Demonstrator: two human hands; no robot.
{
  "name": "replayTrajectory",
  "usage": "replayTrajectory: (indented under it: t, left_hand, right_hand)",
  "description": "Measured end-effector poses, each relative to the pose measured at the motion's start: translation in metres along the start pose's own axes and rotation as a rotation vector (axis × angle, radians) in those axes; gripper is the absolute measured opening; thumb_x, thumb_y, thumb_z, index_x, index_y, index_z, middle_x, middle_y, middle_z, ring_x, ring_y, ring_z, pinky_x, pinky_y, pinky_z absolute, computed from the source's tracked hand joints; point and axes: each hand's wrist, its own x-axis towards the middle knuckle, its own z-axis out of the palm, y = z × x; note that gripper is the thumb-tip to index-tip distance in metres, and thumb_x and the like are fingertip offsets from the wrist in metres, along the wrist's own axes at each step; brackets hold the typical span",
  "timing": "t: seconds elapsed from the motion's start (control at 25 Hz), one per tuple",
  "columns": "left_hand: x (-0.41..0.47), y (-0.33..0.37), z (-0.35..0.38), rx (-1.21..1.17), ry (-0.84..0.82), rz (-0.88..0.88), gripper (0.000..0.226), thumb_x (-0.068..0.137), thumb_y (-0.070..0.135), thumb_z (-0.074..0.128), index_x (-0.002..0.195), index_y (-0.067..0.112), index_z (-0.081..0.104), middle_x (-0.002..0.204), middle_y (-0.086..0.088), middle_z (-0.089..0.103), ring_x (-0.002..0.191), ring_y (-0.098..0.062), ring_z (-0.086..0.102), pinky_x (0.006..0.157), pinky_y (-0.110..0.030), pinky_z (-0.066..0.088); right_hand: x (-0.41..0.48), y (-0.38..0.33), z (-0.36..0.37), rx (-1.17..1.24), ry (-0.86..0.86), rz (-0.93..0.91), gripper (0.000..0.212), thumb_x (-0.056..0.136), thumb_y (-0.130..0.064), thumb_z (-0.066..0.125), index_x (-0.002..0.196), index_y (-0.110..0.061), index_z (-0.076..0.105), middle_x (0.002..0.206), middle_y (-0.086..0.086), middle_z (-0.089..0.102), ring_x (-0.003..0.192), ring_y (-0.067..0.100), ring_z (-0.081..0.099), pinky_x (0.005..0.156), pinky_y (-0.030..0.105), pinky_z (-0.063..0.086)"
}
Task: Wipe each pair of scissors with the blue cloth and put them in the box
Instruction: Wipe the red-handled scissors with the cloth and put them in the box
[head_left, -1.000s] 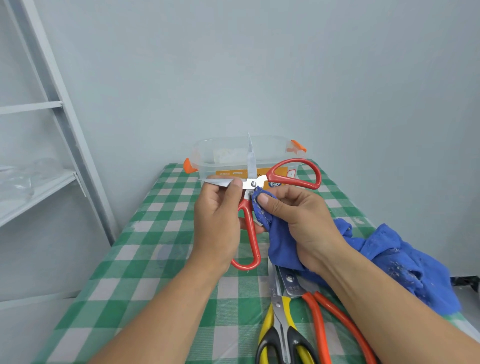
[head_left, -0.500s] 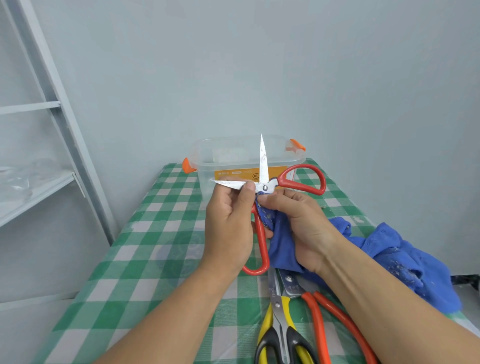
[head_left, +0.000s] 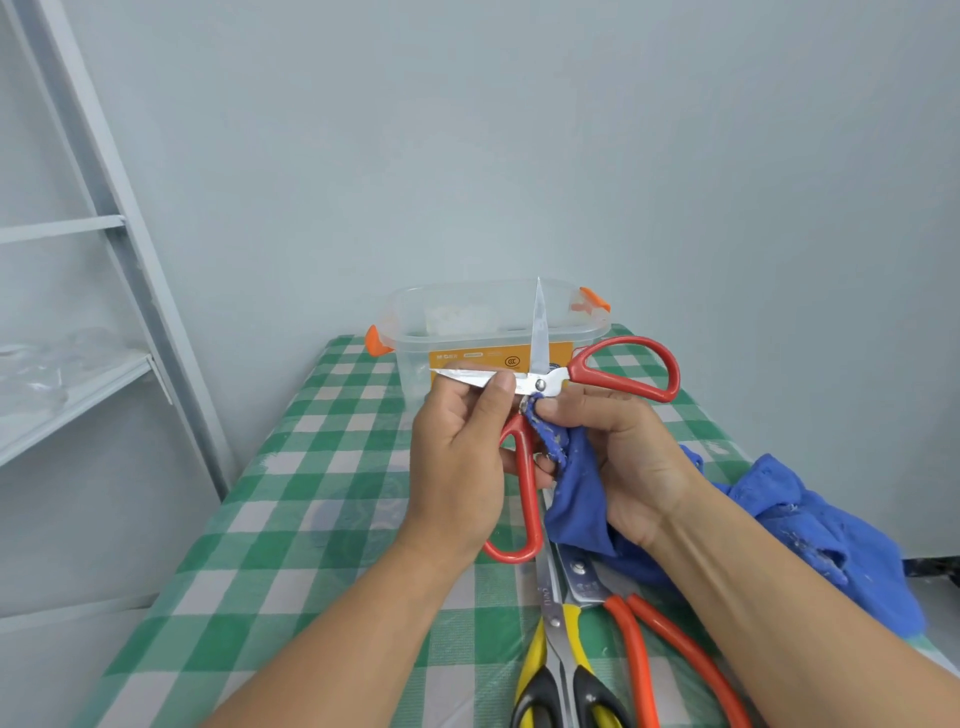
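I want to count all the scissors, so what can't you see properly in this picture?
All in the head view:
- Yellow scissors: handle ends cut off by the bottom edge.
- Orange scissors: handles run off the bottom edge; blade tips hidden under the blue cloth.
- Box: its cloudy wall blurs the pale thing inside.
- Box label: print too small to read.
- Red scissors: the left hand covers part of one blade.

one head-worn view looks forward and down, close over the table (head_left: 322, 499).

Plain utility or storage room, domestic feel: checked-cloth table (head_left: 311, 519) against bare pale wall (head_left: 519, 156); grey metal shelving (head_left: 78, 402) left of table.
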Motion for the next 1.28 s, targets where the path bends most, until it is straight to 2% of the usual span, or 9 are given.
replayTrajectory:
  t: [0.12, 0.24, 0.48, 0.6, 0.88, 1.0, 1.16, 1.2, 1.28]
  left_hand:
    - [0.002, 0.0, 0.0, -0.006, 0.006, -0.018, 0.013, 0.103, 0.015, 0.051, 0.104, 0.004, 0.059, 0.073, -0.004, 0.068, 0.046, -0.024, 0.06, 0.043, -0.035, 0.055]
    - [0.002, -0.002, 0.0, 0.011, 0.007, -0.017, 0.013, 0.103, 0.014, 0.052, 0.106, 0.005, 0.061, 0.08, -0.008, 0.069, 0.049, -0.025, 0.062, 0.045, -0.039, 0.057]
    - [0.003, -0.002, -0.001, 0.015, -0.023, -0.036, 0.017, 0.103, 0.014, 0.052, 0.112, 0.004, 0.062, 0.096, -0.013, 0.073, 0.063, -0.027, 0.068, 0.048, -0.044, 0.059]
    - [0.003, -0.003, 0.001, 0.012, -0.023, -0.046, 0.017, 0.103, 0.014, 0.052, 0.112, 0.004, 0.062, 0.099, -0.017, 0.072, 0.068, -0.026, 0.07, 0.046, -0.038, 0.057]
    - [0.005, -0.003, 0.007, -0.023, -0.005, -0.054, 0.012, 0.102, 0.011, 0.052, 0.1, 0.004, 0.061, 0.084, -0.009, 0.07, 0.063, -0.022, 0.068, 0.042, -0.035, 0.055]
    - [0.006, 0.0, 0.008, -0.034, -0.008, -0.052, 0.014, 0.103, 0.011, 0.052, 0.102, 0.0, 0.06, 0.083, -0.012, 0.07, 0.059, -0.023, 0.067, 0.042, -0.037, 0.056]
    - [0.008, -0.004, 0.007, -0.035, 0.017, -0.055, 0.019, 0.103, 0.013, 0.052, 0.108, -0.005, 0.058, 0.096, -0.032, 0.064, 0.06, -0.026, 0.064, 0.044, -0.037, 0.056]
    - [0.008, -0.005, 0.006, -0.039, 0.018, -0.054, 0.021, 0.103, 0.013, 0.052, 0.109, -0.006, 0.057, 0.097, -0.035, 0.061, 0.059, -0.026, 0.064, 0.045, -0.037, 0.056]
    - [0.007, -0.006, 0.006, -0.043, 0.023, -0.064, 0.024, 0.103, 0.013, 0.052, 0.11, -0.009, 0.055, 0.094, -0.036, 0.059, 0.056, -0.025, 0.063, 0.044, -0.037, 0.056]
  right_hand:
    - [0.003, 0.002, 0.0, -0.002, 0.037, 0.006, 0.04, 0.06, -0.008, 0.08, 0.095, 0.005, 0.067, 0.094, 0.028, 0.059, 0.086, 0.043, 0.055, 0.104, 0.076, 0.029]
    - [0.003, 0.003, 0.004, -0.035, 0.055, -0.03, 0.038, 0.067, -0.008, 0.075, 0.101, 0.005, 0.065, 0.085, 0.026, 0.059, 0.068, 0.035, 0.058, 0.099, 0.072, 0.038]
    - [0.002, 0.001, 0.008, -0.015, 0.024, -0.019, 0.051, 0.063, -0.001, 0.079, 0.111, 0.011, 0.063, 0.088, 0.028, 0.065, 0.069, 0.035, 0.065, 0.071, 0.043, 0.057]
    - [0.001, 0.002, 0.007, 0.007, 0.007, -0.01, 0.058, 0.065, -0.004, 0.079, 0.115, 0.018, 0.059, 0.092, 0.029, 0.068, 0.073, 0.037, 0.069, 0.069, 0.044, 0.06]
    - [0.002, 0.001, 0.005, 0.061, 0.003, -0.005, 0.041, 0.063, -0.004, 0.076, 0.101, 0.005, 0.064, 0.084, 0.023, 0.066, 0.067, 0.036, 0.067, 0.067, 0.044, 0.058]
    - [0.003, 0.0, 0.004, 0.035, 0.028, -0.018, 0.041, 0.062, -0.005, 0.076, 0.1, 0.005, 0.064, 0.091, 0.026, 0.064, 0.073, 0.036, 0.064, 0.085, 0.057, 0.056]
    - [0.002, -0.001, 0.005, 0.032, 0.067, -0.004, 0.05, 0.063, -0.011, 0.076, 0.105, 0.011, 0.064, 0.096, 0.028, 0.064, 0.082, 0.039, 0.061, 0.095, 0.065, 0.05]
    - [0.002, -0.001, 0.004, 0.032, 0.06, -0.013, 0.038, 0.069, -0.01, 0.073, 0.1, 0.01, 0.064, 0.091, 0.027, 0.065, 0.078, 0.038, 0.062, 0.093, 0.066, 0.051]
    - [0.0, -0.002, 0.004, 0.017, 0.062, -0.016, 0.009, 0.083, -0.004, 0.061, 0.085, 0.005, 0.062, 0.075, 0.02, 0.067, 0.057, 0.03, 0.064, 0.071, 0.049, 0.062]
